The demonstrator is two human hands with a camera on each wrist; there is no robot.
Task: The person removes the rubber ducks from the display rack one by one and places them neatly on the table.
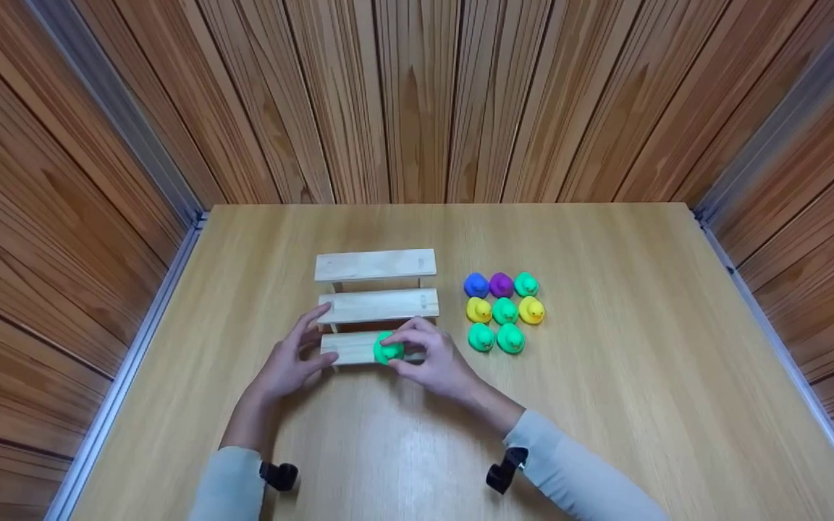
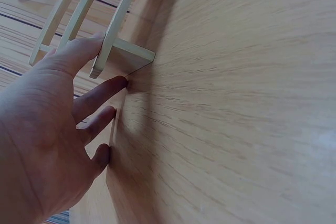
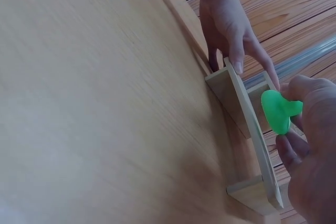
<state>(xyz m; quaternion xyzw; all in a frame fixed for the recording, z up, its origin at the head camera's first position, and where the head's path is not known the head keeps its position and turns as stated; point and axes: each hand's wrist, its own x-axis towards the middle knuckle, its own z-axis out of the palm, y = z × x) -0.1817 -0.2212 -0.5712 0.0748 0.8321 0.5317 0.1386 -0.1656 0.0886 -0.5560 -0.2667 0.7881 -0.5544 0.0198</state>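
A pale wooden stand with three stepped shelves sits left of centre. Between thumb and fingers, my right hand (image 1: 435, 362) pinches a green rubber duck (image 1: 388, 350) at the lowest, nearest shelf (image 1: 348, 348). The right wrist view shows the duck (image 3: 276, 112) close to the shelf board (image 3: 252, 119); whether it touches the wood, I cannot tell. At the stand's left end, my left hand (image 1: 292, 363) has its fingers spread. Its thumb touches the lowest shelf, and a fingertip reaches the left end of the middle shelf (image 1: 381, 306).
Right of the stand, several small rubber ducks stand in rows: a blue duck (image 1: 476, 284), a purple duck (image 1: 502, 284), yellow ducks (image 1: 531, 310) and green ducks (image 1: 510, 338). Behind the middle shelf is the top shelf (image 1: 376, 265). Wood-panelled walls enclose the table (image 1: 641, 362).
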